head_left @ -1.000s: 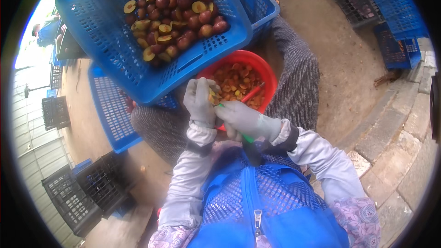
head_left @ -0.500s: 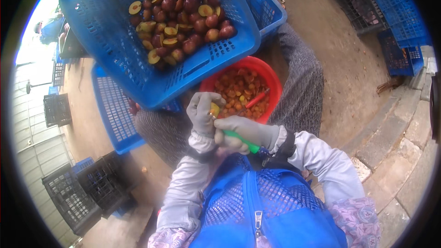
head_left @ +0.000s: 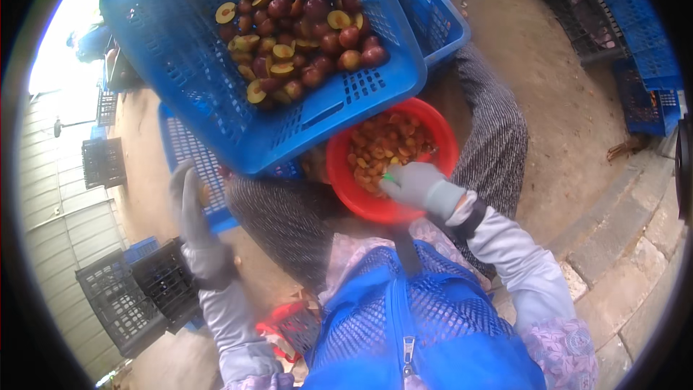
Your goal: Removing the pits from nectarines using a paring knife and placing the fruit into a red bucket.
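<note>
We find the right hand, gloved in grey, closed on a green tool; only a small part of the tool shows at the fingertips. This hand is positioned over the near right edge of the red bowl. Inside the bowl we observe cut fruit, orange to yellow, spread across the base up to the far edge.

We locate the left hand, also gloved, well apart from the right, out past the left leg. Its fingers point away from the body, near the right edge of the low crate. The hand is blurred; we cannot tell whether it grips anything.

Beyond the bowl we note the large crate, blue and tilted toward the body, its near right corner overhanging the bowl's far edge. Plums, whole and halved, lie in it from the centre to the right edge. Behind its right edge we see a second crate, also blue.

Outward, we identify black crates on the left and brick paving on the right.
</note>
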`<state>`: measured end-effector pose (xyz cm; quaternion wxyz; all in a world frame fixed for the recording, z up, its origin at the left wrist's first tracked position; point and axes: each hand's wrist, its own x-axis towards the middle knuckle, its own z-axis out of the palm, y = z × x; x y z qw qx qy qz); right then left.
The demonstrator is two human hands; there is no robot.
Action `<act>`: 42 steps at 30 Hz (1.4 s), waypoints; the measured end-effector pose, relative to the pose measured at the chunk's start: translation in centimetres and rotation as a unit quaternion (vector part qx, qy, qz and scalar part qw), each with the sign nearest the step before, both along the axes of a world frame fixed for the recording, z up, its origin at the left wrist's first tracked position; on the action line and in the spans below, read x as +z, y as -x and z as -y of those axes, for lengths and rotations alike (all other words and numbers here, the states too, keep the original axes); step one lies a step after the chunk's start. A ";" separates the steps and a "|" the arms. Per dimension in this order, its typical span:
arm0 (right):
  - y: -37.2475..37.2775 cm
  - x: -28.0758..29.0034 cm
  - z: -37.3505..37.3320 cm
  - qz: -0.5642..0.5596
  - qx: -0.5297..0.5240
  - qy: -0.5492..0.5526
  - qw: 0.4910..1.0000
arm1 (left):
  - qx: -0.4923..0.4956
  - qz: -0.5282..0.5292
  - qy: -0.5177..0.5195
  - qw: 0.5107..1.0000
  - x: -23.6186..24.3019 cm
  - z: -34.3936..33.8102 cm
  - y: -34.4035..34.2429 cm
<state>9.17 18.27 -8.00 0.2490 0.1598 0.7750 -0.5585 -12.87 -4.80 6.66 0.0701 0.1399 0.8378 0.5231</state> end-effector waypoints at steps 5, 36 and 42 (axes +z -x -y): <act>1.4 -0.2 0.9 -0.038 -0.051 -0.070 0.995 | -0.084 -0.051 0.193 0.976 0.8 -6.7 4.0; -0.2 7.4 3.5 -0.069 -0.300 0.300 0.903 | -0.147 0.301 -0.343 0.878 -8.7 -10.8 -12.4; -1.2 7.5 4.3 -0.087 -0.260 0.190 0.942 | -0.272 -0.061 -0.010 0.960 -9.5 -9.2 -12.2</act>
